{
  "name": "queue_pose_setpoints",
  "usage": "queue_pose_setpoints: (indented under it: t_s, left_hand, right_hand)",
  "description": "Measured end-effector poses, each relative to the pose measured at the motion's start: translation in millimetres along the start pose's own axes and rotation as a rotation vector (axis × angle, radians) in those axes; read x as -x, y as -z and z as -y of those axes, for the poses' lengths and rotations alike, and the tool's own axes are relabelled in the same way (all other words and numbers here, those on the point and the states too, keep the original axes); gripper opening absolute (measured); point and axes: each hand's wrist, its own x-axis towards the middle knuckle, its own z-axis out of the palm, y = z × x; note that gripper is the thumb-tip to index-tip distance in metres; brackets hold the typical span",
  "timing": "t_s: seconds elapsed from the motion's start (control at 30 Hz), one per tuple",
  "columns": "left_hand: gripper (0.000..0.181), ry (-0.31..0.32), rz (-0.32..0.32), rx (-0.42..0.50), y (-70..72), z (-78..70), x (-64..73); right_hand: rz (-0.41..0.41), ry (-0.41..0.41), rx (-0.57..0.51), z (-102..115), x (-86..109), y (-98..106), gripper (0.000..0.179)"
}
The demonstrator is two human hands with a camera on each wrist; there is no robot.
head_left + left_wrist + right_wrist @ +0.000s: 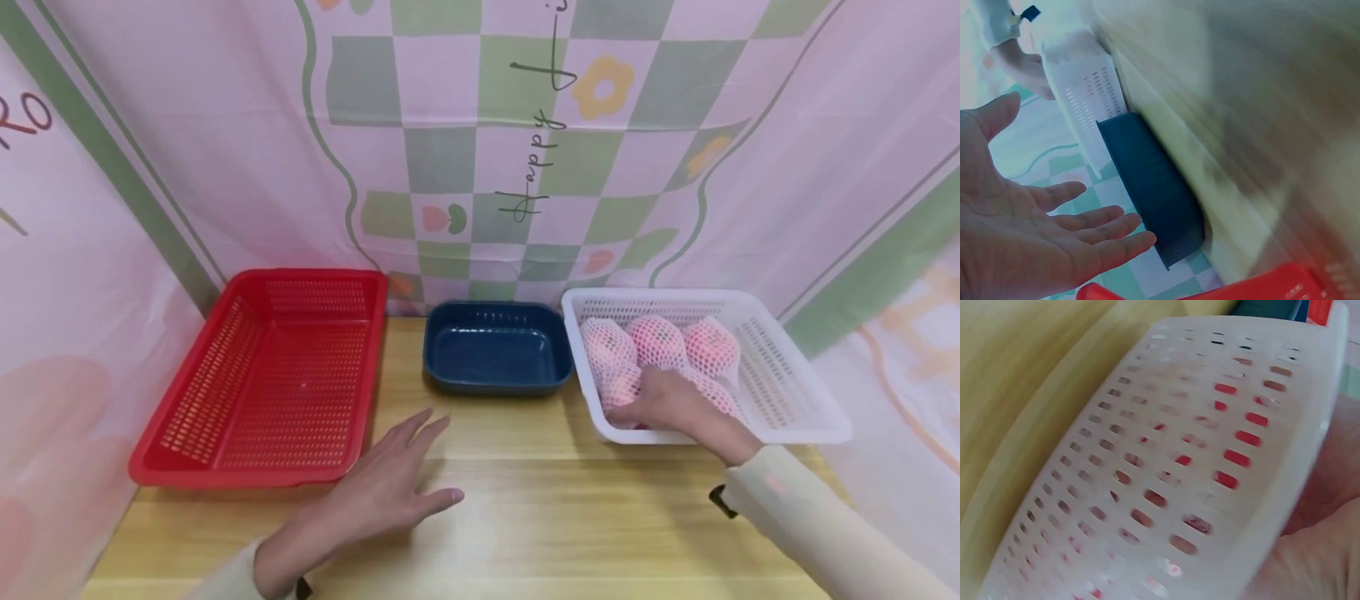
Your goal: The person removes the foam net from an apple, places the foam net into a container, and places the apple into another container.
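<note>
Several round pink-red fruits [657,340] in white foam nets lie in the white basket [813,398] on the right. My right hand [671,406] reaches over its front rim and holds a netted fruit [621,387] at the front left, thumb on the near side. The fingertips are hidden among the fruits. In the right wrist view, the perforated basket wall [1166,425] covers most of this hand. My left hand [378,487] hovers over the table with fingers spread, holding nothing, near the red basket [360,392]. In the left wrist view its palm [1016,231] shows.
A dark blue tray [498,388] stands in the middle, between the red and white baskets, with its right end close to the white one. The wooden table [510,500] runs up to a printed cloth backdrop [442,158] behind the containers.
</note>
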Motion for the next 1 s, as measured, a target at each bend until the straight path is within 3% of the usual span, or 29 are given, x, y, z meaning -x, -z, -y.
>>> queue_pose_setpoints:
  t_s: [0.37, 0.53, 0.63, 1.0]
  left_hand:
    - [0.089, 0.009, 0.006, 0.1, -10.4, 5.4, 1.5]
    - [0.088, -0.002, -0.002, 0.124, -14.3, 8.7, 3.9]
    - [0.088, -0.004, -0.011, 0.142, -15.1, 10.4, 5.1]
    - [0.086, 0.009, -0.036, 0.217, -14.8, 15.6, 9.1]
  right_hand:
    - [-0.033, 0.014, 0.052, 13, 18.3, 26, 0.072]
    - [-0.055, 0.011, 0.082, 20, 25.6, 33, 0.092]
    - [-0.074, 0.029, 0.084, 24, 30.3, 37, 0.102]
    - [-0.213, 0.152, 0.101, 47, 52.1, 52, 0.103]
